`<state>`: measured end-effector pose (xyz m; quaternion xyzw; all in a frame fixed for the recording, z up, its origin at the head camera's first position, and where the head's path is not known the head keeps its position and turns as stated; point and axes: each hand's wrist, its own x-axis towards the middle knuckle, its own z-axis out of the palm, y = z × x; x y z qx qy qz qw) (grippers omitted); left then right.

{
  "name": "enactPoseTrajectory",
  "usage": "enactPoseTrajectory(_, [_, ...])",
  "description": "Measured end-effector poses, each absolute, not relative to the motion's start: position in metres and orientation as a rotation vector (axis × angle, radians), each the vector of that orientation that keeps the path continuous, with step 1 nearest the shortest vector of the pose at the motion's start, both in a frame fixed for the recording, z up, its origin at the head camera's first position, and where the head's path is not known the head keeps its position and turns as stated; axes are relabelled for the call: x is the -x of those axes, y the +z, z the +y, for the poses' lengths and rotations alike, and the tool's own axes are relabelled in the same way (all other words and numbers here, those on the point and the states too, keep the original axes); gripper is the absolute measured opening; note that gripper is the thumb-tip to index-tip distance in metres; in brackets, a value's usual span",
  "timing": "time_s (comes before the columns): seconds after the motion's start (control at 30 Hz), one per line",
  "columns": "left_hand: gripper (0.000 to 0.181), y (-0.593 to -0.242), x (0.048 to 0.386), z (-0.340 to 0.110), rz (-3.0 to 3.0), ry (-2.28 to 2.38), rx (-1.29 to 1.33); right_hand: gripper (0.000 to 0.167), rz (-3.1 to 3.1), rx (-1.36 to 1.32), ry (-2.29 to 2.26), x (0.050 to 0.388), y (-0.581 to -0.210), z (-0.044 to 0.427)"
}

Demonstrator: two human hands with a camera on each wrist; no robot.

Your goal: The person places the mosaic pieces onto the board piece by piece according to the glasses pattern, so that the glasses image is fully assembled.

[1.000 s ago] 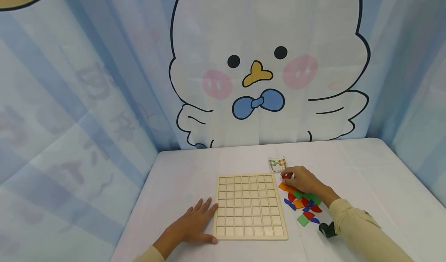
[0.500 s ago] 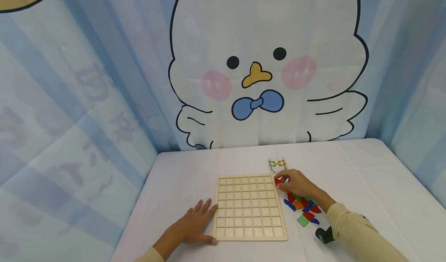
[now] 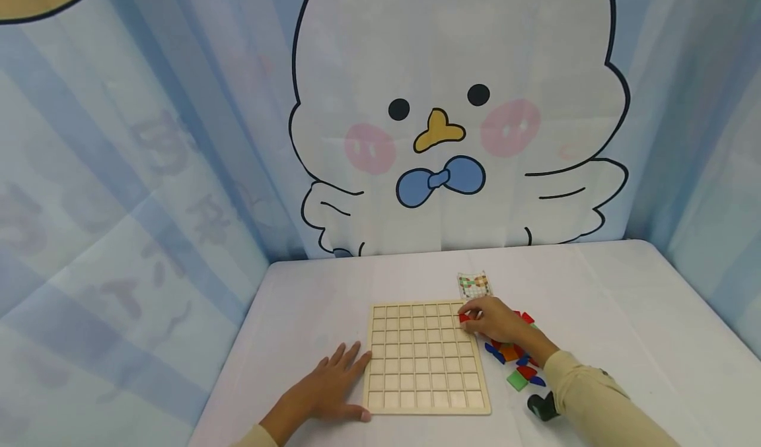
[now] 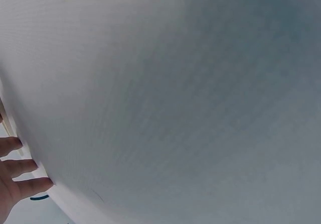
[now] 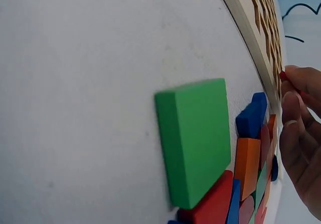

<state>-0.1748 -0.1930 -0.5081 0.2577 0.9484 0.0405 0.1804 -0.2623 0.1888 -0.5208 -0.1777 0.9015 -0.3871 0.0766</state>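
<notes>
A wooden grid board (image 3: 425, 358) lies flat on the white table. My left hand (image 3: 328, 386) rests with spread, straight fingers against the board's left edge; the left wrist view catches only its fingers (image 4: 32, 185). Between thumb and fingertips, my right hand (image 3: 499, 319) pinches a red block (image 3: 464, 317) over the board's top right corner. In the right wrist view that red block is mostly hidden by the fingers. Beneath and beside the right hand lies a pile of flat blocks, among them a green square block (image 5: 198, 143), an orange block (image 5: 247, 166) and blue blocks (image 5: 252, 116).
A small printed pattern card (image 3: 474, 284) lies behind the board's top right corner. A dark object (image 3: 542, 407) sits by the right sleeve. A curtain with a cartoon bird (image 3: 440, 130) hangs behind the table.
My right hand has moved left from the pile with the red block, to the board's top right corner. The left hand has stayed at the board's left edge.
</notes>
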Motion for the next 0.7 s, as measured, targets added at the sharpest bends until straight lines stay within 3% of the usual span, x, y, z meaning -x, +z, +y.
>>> enactPoseTrajectory(0.7, [0.109,-0.5055,0.1738,-0.1905,2.685,0.107,-0.721,0.022,2.817,0.387,-1.008,0.2591,-0.5227,0.1828])
